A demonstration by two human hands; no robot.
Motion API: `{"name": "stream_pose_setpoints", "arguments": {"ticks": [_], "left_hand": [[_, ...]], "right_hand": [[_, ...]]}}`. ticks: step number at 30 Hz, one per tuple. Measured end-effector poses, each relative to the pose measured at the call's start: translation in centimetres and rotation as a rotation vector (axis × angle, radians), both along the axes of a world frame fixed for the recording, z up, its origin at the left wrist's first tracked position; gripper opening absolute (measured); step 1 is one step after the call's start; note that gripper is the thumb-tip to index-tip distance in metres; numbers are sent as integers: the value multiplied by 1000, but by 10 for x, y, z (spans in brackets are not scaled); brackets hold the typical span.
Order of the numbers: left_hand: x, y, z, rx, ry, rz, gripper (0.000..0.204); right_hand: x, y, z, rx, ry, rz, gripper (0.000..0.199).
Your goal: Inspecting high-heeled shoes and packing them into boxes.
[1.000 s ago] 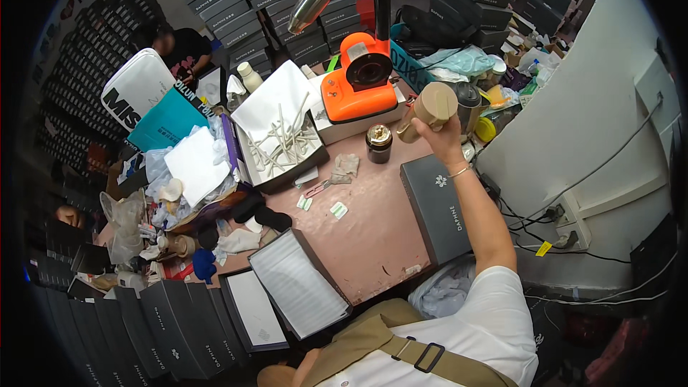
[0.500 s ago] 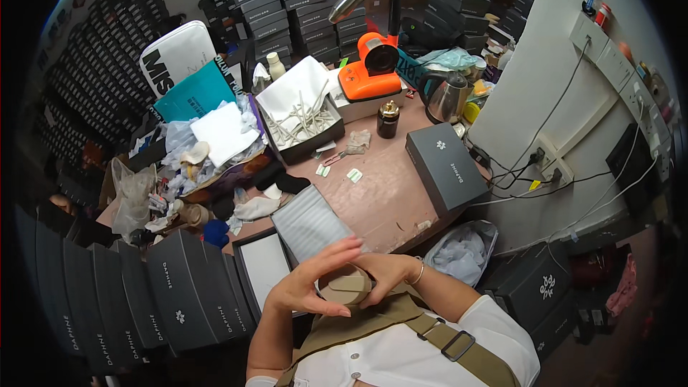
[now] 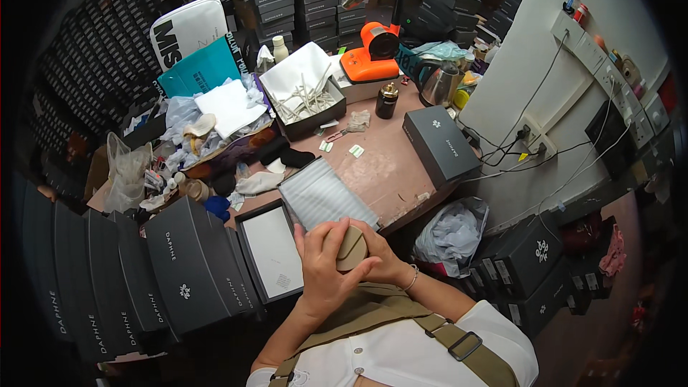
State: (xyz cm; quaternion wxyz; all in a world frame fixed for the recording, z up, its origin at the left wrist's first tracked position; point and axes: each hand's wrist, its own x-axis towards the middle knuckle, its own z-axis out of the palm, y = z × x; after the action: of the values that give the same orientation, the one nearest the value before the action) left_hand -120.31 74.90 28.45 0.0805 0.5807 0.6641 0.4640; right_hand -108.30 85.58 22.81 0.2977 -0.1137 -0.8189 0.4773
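Tan roll of tape clasped between left hand and right hand, fingers curled around; just beyond, grey striped sheet on desk.

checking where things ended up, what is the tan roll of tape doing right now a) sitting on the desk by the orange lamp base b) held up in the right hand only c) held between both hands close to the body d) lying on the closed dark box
c: the tan roll of tape sits between the left hand and the right hand, low near the chest, in front of the desk edge.
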Motion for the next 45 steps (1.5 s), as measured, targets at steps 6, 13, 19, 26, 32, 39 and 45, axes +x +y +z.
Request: {"name": "stream_pose_setpoints", "arguments": {"ticks": [6, 13, 19, 26, 32, 39, 45], "left_hand": [[-53, 8, 30, -153, -397, -700, 91], [-6, 28, -12, 20, -61, -74, 81], [-42, 35, 27, -289, -105, -714, 95], [-8, 66, 27, -141, -115, -693, 87], [8, 60, 42, -327, 142, -545, 94], [-2, 58, 48, -331, -172, -568, 82], [-3, 53, 42, -187, 178, -478, 104]], "right_hand": [[9, 20, 25, -477, -136, 567, 108], [31, 33, 13, -585, -138, 328, 78], [60, 43, 26, -529, -116, 421, 66], [69, 58, 22, -649, -57, 571, 70], [80, 62, 19, -433, -123, 268, 78], [73, 65, 24, -487, -145, 441, 75], [71, 61, 26, -442, -122, 233, 75]]}}
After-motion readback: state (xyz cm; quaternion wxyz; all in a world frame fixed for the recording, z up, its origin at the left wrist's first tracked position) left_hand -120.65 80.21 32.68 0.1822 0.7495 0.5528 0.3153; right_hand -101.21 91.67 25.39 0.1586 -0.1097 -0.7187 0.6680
